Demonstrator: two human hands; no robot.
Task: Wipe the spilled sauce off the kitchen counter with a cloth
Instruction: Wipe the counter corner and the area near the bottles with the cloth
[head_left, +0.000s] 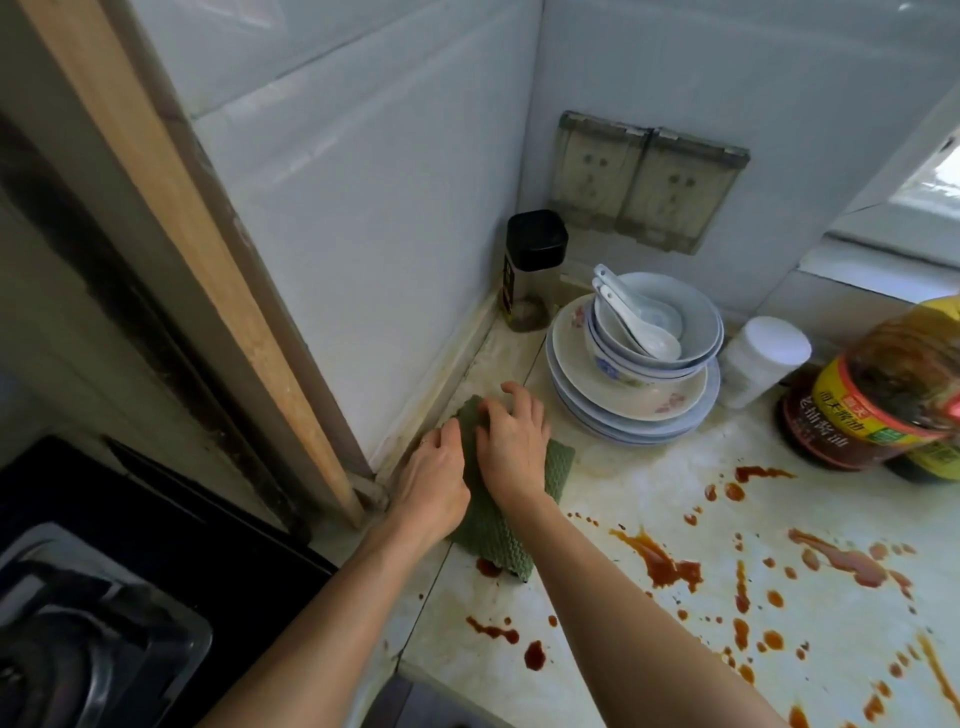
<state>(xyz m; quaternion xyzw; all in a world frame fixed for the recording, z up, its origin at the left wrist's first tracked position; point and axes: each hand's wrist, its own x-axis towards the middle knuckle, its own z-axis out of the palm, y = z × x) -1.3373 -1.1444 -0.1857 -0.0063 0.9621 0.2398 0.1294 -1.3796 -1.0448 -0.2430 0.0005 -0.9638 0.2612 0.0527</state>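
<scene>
The cloth (498, 530) lies on the counter (623, 654) by the wall (363, 260), under the left hand (434, 478) and right hand (511, 447). Plates (571, 364) stand just right of it, with bowls (675, 306) on top. Sauce (660, 561) lies in front and to the right.

The cloth (498, 525) is green fabric with a rough, waffle-like weave, matt. The desk (597, 649) is pale, smooth and stone-like, with a dull sheen; the sauce (660, 564) on it lies wet and glossy. Plates (623, 410), bowls (691, 322) and spoons (644, 327) are glazed, shiny ceramic. The wall tiles (363, 260) are smooth and glossy, the wooden strip (171, 171) bare and matt. The jar lid (537, 239) is black plastic, the stove top (171, 525) glossy black
</scene>
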